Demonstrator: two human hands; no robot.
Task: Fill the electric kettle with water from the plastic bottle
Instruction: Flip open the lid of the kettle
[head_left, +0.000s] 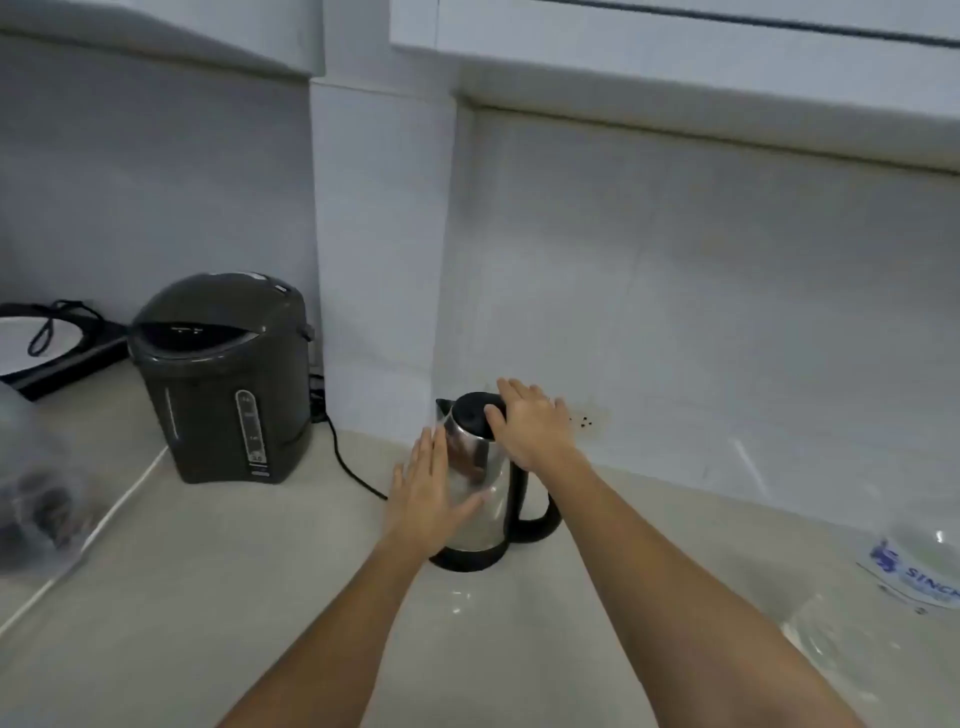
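Note:
A stainless-steel electric kettle (480, 499) with a black lid, handle and base stands on the pale counter near the wall corner, its lid down. My left hand (423, 493) lies against its left side, fingers straight up and thumb across the front. My right hand (530, 421) covers the top of the handle, with the thumb on the lid. At the lower right edge is a clear plastic bottle (904, 566) with a blue-printed label, blurred and partly cut off, apart from both hands.
A dark hot-water dispenser (223, 379) stands at the left, its black cord (353, 473) trailing across the counter towards the kettle. A black appliance with a cable (57, 348) sits at the far left. A blurred clear bag or container (36, 499) lies at the left edge. Wall cabinets hang overhead.

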